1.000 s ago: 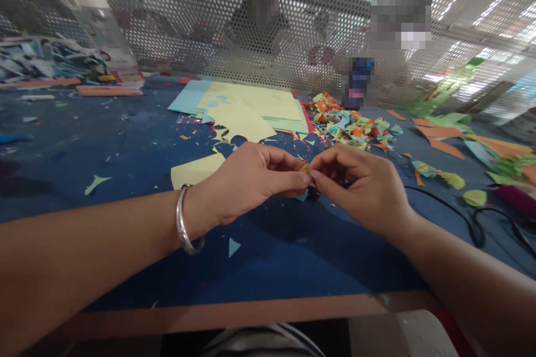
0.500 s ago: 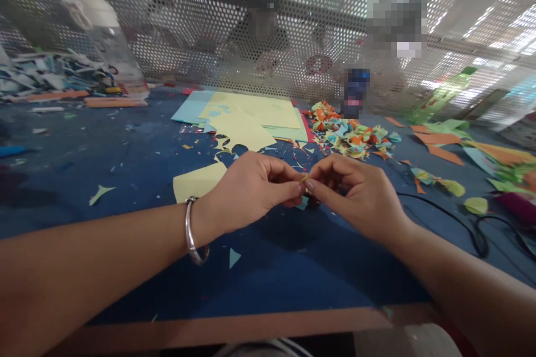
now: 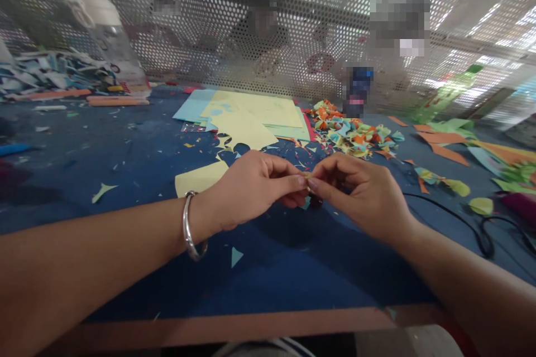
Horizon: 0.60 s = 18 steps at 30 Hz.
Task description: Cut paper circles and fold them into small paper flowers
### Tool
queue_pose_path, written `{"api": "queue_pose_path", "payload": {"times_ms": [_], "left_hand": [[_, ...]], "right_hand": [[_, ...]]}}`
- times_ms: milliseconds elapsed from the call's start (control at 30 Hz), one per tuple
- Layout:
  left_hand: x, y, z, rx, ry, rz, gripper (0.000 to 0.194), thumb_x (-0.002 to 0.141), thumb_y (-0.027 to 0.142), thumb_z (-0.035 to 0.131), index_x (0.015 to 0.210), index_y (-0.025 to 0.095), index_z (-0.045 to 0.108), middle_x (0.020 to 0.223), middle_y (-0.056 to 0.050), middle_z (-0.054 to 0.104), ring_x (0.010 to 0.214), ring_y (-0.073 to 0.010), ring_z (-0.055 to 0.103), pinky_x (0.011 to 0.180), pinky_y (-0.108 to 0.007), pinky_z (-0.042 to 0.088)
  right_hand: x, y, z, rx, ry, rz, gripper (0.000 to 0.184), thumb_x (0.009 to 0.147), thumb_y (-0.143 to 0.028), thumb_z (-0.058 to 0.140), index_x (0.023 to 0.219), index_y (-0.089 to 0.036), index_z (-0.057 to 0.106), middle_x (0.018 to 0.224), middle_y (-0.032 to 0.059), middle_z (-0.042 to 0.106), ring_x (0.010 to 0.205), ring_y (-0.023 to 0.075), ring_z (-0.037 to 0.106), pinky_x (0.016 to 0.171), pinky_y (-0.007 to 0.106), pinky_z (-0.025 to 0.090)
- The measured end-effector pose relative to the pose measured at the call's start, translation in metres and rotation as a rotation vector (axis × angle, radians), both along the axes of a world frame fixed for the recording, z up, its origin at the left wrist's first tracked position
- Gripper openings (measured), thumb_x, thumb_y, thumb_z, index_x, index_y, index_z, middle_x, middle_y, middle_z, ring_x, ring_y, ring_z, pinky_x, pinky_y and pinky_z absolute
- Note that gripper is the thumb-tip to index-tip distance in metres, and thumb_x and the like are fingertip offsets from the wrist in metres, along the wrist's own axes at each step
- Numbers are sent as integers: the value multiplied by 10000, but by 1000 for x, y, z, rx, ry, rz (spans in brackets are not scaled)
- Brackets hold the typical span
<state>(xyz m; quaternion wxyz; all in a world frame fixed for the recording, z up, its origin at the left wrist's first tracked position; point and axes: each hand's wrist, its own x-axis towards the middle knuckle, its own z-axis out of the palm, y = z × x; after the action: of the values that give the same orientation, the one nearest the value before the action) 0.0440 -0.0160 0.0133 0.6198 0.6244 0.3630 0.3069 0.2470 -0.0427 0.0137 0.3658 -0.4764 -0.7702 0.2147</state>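
Note:
Between the fingertips of both hands is a small piece of yellow paper [image 3: 307, 176], mostly hidden by the fingers. My left hand [image 3: 262, 181] pinches it from the left, thumb on the near side; a silver bangle [image 3: 190, 228] circles that wrist. From the right, my right hand [image 3: 355, 187] pinches the same piece with thumb and index finger. Under the fingertips, a dark object and a blue paper scrap [image 3: 306, 203] show only in part. Behind the left wrist lies a folded yellow sheet [image 3: 199, 178]. Past the hands, a yellow sheet with cut-out edges [image 3: 247, 129] rests on stacked coloured paper [image 3: 268, 105].
A heap of small folded paper pieces [image 3: 355, 134] lies behind my right hand. Orange strips [image 3: 444, 138], a black cable [image 3: 464, 215] and a purple item [image 3: 519, 207] are at the right. A water bottle [image 3: 121, 50] stands back left, before a perforated metal screen [image 3: 201, 28].
The whole view has shifted slightly. Both hands keep their pinch on the yellow paper, with the fingertips drawn a little closer around it, so less of it shows.

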Motion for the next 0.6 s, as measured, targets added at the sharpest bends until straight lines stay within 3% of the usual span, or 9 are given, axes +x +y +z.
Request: {"api": "queue_pose_path", "payload": {"times_ms": [233,600], "left_hand": [[2,-1,1,-11,-43,-4,139,889,230,695,848,122,773,773,-44,776,724,-110,713,721,-204,569],[6,-4,-5,49,2,23,141,798,230,783,764,126,694,684,15,679,625,-75,576,611,-189,454]], "right_hand": [[0,0,-1,-18,53,6,113,895,-292,708,931,-192,667,722,-15,654,580,98,572,518,217,458],[0,2,-1,-91,83,20,117,901,-301,677,867,-191,658,728,6,686,592,113,585,525,233,456]]}}
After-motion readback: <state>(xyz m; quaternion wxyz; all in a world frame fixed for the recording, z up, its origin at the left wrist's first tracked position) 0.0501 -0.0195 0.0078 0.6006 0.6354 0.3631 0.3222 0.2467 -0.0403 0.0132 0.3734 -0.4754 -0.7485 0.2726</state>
